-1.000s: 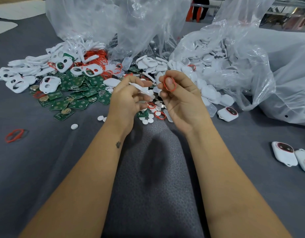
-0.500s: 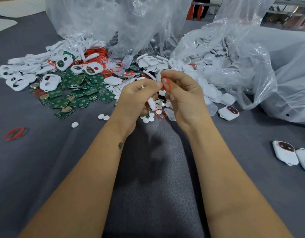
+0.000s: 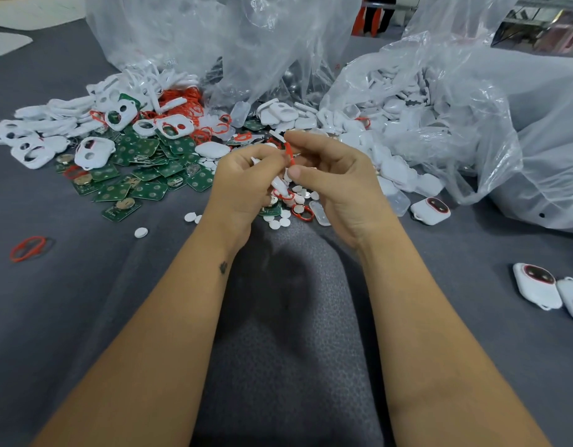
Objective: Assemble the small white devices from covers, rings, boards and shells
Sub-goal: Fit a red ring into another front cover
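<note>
Work surface (image 3: 85, 317): grey fabric-like cover, filling the lower frame.
Clear plastic bags (image 3: 472, 124): crumpled across the top and right of the frame; the right one holding white shells.
White covers (image 3: 94, 153): heap at upper left, each with two cut-out holes, spilling from the bag mouth.
Green boards (image 3: 149, 190): scattered pile left of centre, just below the covers, some topped with round metal cells.
Red rings (image 3: 185, 106): tangled heap at upper centre-left among the covers; one loose ring (image 3: 28, 248) alone at far left, well apart from the piles.
Finished devices (image 3: 536, 285): two side by side at the right edge; a third (image 3: 431, 210) near the right bag's lower edge.
White discs (image 3: 278, 221): small round pieces strewn at centre, just beneath the hands.
Left hand (image 3: 243, 185): centre of frame, fingers curled around a white cover (image 3: 278, 185) held edge-on.
Right hand (image 3: 336, 185): touching the left at the fingertips, thumb and forefinger pinching a red ring (image 3: 290, 153) against the top of the held cover.
</note>
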A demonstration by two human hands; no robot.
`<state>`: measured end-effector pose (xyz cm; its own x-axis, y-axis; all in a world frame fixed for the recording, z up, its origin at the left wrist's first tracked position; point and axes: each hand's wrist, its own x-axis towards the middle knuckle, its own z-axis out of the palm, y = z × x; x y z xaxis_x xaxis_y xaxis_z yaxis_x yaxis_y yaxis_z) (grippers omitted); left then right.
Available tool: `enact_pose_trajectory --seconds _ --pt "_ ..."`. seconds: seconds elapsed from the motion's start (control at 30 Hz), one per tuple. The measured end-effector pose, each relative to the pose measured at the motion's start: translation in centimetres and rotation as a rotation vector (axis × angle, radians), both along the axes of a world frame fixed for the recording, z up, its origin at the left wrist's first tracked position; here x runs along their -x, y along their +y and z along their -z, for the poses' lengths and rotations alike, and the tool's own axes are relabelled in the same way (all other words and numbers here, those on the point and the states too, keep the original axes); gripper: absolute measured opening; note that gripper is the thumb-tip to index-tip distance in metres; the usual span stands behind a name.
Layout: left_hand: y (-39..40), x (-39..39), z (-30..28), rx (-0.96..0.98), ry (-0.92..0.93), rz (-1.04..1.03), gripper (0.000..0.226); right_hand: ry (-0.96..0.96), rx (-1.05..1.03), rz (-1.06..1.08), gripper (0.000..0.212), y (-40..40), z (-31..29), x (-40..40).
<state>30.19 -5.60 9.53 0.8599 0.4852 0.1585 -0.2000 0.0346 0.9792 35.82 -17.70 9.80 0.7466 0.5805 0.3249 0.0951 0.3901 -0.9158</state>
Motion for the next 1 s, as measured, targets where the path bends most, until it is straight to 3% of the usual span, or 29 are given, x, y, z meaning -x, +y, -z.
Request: enact_pose_trajectory --seconds 0.2,0.33,0.73,0.83,1.0 --pt "0.2 0.1 -0.2 -0.036 0.025 0.060 0.024 -0.040 0.029 -0.002 0.042 -0.2 -0.1 0.0" --pt "0.1 0.0 -0.1 0.077 0.000 0.132 0.019 -0.066 0.065 0.059 0.040 -0.2 -0.2 0.0" --pt "0.6 -0.7 0.8 0.046 0.021 0.070 0.022 -0.077 0.166 0.216 0.039 0.1 -0.3 0.1" --pt "0.9 -0.6 0.9 0.049 0.031 0.071 0.019 -0.139 0.245 0.300 0.036 0.1 -0.2 0.0" --pt "0.8 -0.7 0.9 0.215 0.016 0.076 0.012 -0.308 0.420 0.410 0.037 0.3 0.2 0.2"
